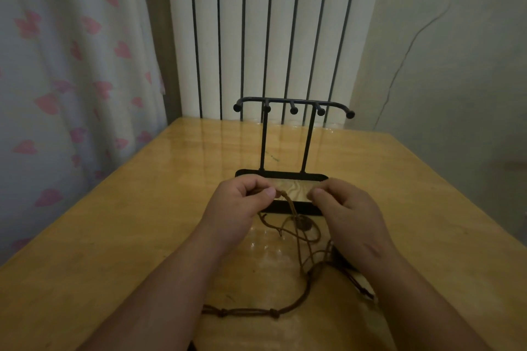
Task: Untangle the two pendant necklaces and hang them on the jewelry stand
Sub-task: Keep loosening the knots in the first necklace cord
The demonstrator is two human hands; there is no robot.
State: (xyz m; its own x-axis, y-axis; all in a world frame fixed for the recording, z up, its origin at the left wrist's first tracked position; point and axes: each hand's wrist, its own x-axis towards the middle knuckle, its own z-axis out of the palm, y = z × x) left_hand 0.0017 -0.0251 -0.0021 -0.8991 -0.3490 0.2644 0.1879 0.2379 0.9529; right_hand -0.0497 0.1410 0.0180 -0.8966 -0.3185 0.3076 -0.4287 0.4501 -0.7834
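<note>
While the wooden surface (114,236) fills most of the view, the black jewelry stand (309,137) rests upright on it just beyond our hands, its 5 pegs bare. Our left hand (236,205) pinches a brown cord between thumb and forefinger, just above the stand's base. Our right hand (345,208) is curled thumb to forefinger beside it; we cannot tell whether a strand lies in that pinch. The 2 necklaces (306,291) lie tangled on the surface between our forearms, cords crossing. A small round pendant (302,224) sits below the pinched cord.
</note>
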